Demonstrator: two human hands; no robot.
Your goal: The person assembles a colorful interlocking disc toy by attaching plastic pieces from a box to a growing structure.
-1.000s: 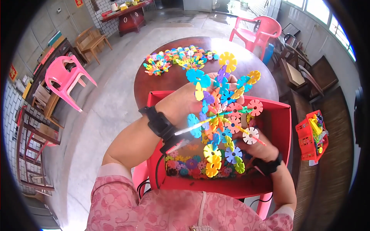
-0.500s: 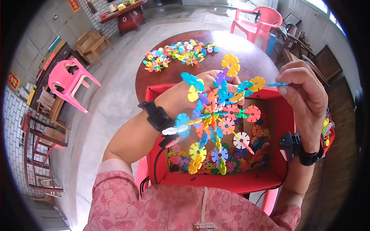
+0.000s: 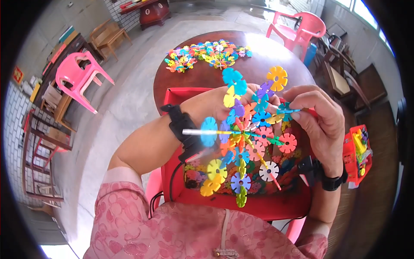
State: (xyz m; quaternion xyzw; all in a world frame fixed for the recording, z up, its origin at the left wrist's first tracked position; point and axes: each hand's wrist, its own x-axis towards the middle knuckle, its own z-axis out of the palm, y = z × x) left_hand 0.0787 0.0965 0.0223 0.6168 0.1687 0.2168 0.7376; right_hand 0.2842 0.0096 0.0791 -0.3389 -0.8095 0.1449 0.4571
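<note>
A many-armed construction (image 3: pixel 239 139) of colourful plastic flower discs, slotted together, hangs over a red box (image 3: pixel 182 92). My left hand (image 3: pixel 219 98) reaches behind its upper part and holds it, with the fingers partly hidden by discs. At the upper right arm of the construction, my right hand (image 3: pixel 322 118) pinches a thin blue disc (image 3: pixel 295 111), seen edge-on, between thumb and fingers. That disc meets another blue disc on the arm; whether their slots interlock I cannot tell. Loose flower discs (image 3: pixel 196 169) lie in the box beneath.
Beyond the box stands a round dark table (image 3: pixel 280 64) bearing another finished-looking disc assembly (image 3: pixel 211 55). Pink plastic chairs stand at left (image 3: pixel 76 72) and far right (image 3: pixel 302 29). A red basket (image 3: pixel 350 166) with colourful items sits beyond my right wrist.
My right hand has moved left and slightly down, bringing the blue disc from apart to against the construction's upper right arm. My left hand still holds the construction.
</note>
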